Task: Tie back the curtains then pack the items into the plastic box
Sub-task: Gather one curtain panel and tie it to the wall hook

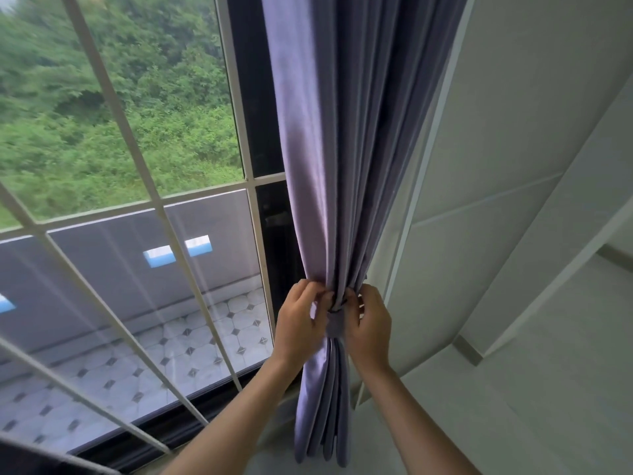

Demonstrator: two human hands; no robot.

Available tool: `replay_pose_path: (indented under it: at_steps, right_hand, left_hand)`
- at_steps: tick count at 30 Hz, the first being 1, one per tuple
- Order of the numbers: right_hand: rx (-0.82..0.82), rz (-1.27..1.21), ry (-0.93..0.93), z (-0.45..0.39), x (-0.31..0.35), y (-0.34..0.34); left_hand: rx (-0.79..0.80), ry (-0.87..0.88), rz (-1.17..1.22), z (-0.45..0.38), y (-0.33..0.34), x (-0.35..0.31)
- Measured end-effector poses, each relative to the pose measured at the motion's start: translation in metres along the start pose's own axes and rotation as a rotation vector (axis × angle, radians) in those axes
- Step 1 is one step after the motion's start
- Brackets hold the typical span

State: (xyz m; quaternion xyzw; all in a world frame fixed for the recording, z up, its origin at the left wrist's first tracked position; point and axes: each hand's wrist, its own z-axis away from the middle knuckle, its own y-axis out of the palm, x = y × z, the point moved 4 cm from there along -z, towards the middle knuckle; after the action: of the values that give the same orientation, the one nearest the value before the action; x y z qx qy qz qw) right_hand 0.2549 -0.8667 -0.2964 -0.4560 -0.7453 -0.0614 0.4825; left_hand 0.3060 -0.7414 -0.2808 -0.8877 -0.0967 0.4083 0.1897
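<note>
A purple curtain (pixel 339 149) hangs gathered into folds at the right side of the window. A matching purple tie-back band (pixel 334 325) wraps around the bunched fabric at mid height. My left hand (pixel 297 323) pinches the band's left end against the curtain. Opposite it, my right hand (pixel 370 325) grips the band's right end, fingertips meeting at a dark spot on the band. Below the band the folds hang straight down to the floor. The plastic box and the items are not in view.
A large window with white bars (pixel 137 207) fills the left, with a tiled balcony (pixel 171 351) and green bushes outside. A white wall (pixel 513 166) with a protruding corner rises to the right of the curtain.
</note>
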Motion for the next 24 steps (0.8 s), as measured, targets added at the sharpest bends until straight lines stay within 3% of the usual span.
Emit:
replay_pose_path:
  at_steps: [4, 8, 10, 13, 16, 20, 24]
  right_hand:
    - [-0.014, 0.049, -0.002, -0.007, -0.004, -0.009]
    - [-0.084, -0.071, -0.023, -0.011, 0.011, -0.019]
    - [-0.129, -0.133, -0.103, -0.015, 0.026, -0.025]
    - [-0.111, -0.069, -0.23, -0.02, 0.037, -0.026]
    - [-0.103, -0.068, -0.213, -0.019, 0.033, -0.026]
    - [-0.101, -0.113, -0.089, -0.017, 0.027, -0.026]
    - [-0.045, 0.01, -0.126, -0.024, 0.021, -0.024]
  left_hand:
    - [-0.05, -0.119, -0.088, 0.0, -0.015, 0.025]
    - [0.017, -0.058, -0.056, 0.005, -0.015, 0.017]
    - [-0.044, -0.076, 0.027, 0.006, -0.014, 0.005]
    - [-0.134, 0.096, -0.022, 0.006, -0.011, -0.013]
    - [-0.083, 0.234, -0.17, 0.009, 0.002, -0.019]
    - [-0.069, 0.104, -0.231, -0.002, 0.008, -0.016]
    - [-0.074, 0.04, -0.137, -0.004, 0.005, -0.022]
